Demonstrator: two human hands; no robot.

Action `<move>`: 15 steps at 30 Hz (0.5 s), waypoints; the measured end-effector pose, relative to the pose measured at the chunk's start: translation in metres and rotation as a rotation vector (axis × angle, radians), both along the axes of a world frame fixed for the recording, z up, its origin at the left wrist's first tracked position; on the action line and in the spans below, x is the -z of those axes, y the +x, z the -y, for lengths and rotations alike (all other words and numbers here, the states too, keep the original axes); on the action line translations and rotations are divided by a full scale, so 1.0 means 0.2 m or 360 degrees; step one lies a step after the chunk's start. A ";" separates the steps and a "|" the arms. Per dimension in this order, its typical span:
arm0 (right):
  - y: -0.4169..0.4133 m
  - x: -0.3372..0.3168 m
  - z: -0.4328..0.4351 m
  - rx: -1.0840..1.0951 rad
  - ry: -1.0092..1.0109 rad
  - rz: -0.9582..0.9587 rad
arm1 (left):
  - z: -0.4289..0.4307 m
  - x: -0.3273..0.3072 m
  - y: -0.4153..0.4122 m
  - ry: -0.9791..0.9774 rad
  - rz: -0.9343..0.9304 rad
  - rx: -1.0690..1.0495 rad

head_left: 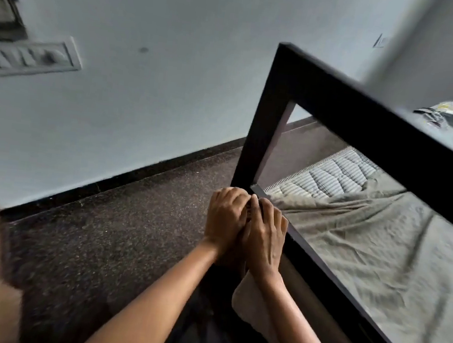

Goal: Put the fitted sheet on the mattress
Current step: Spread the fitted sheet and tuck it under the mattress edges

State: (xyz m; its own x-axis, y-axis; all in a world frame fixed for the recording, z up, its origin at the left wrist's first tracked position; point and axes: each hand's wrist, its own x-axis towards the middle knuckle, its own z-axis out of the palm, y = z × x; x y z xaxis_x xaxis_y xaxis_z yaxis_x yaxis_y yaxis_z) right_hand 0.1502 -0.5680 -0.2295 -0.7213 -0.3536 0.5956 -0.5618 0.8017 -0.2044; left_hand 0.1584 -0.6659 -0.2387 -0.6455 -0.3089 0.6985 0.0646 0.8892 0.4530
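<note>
Dark floor point(100, 242) behind, left hand point(224, 218) and right hand point(264, 239) meet at the bed frame point(262, 136), fingers point(234, 194) curled; I can't tell if they pinch the sheet point(366, 242).

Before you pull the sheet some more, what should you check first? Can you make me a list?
1. Both hands at the corner: ok. The left hand and right hand meet beside the black bed post.
2. Firm hold on the sheet's edge: cannot tell. The curled fingers hide what they hold.
3. Mattress corner covered: not ok. The striped mattress shows bare near the post.
4. Sheet lying smooth: not ok. It is wrinkled.
5. Loose cloth tucked in: not ok. It hangs outside the side rail, under the right wrist.
</note>
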 end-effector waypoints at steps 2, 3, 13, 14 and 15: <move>0.04 -0.20 0.06 -0.0016 -0.0006 0.0069 | 0.04 -0.20 0.04 0.0108 0.0060 -0.0074; 0.05 -0.28 0.09 -0.0025 -0.0010 0.0071 | 0.05 -0.28 0.06 0.0106 0.0069 -0.0108; -0.09 -1.09 0.45 -0.0214 -0.0100 0.0312 | 0.37 -1.11 -0.04 -0.0041 0.0400 -0.0135; -0.13 -1.14 0.51 -0.0237 -0.0124 0.0400 | 0.44 -1.17 -0.08 -0.0043 0.0436 -0.0120; -0.17 -1.19 0.57 -0.0266 -0.0149 0.0473 | 0.50 -1.22 -0.12 -0.0031 0.0495 -0.0100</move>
